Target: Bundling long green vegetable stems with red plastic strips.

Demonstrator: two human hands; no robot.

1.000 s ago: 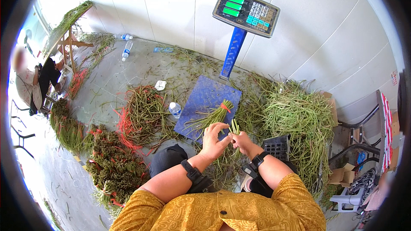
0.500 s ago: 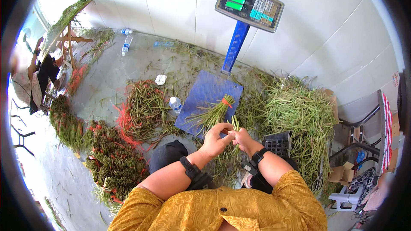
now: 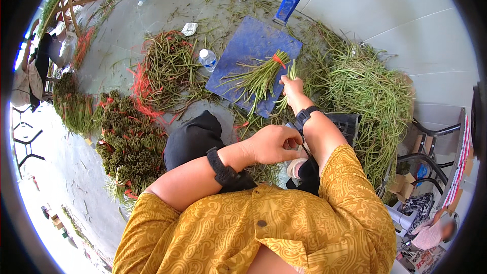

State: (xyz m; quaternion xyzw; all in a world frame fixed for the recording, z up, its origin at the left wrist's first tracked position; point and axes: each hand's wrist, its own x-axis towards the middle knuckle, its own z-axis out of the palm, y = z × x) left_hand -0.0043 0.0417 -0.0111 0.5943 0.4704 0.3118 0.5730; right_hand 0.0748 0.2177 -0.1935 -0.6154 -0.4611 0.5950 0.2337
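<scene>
My right hand is closed round a small bundle of green stems, reaching over the right edge of the blue scale platform. On that platform lies a larger bunch of stems, tied near its far end with a red band. Nearer my body, my left hand hangs with curled fingers beside my right forearm. Whatever might be inside those fingers is hidden.
A big heap of loose green stems lies at right, with a black crate before it. Tied dark bunches stand at left. Red strings edge another stem pile. A water bottle stands beside the platform.
My hands have parted. The right one has moved forward with the small bundle, towards the tied bunch; the left has drawn back nearer my body. The view has tipped down.
</scene>
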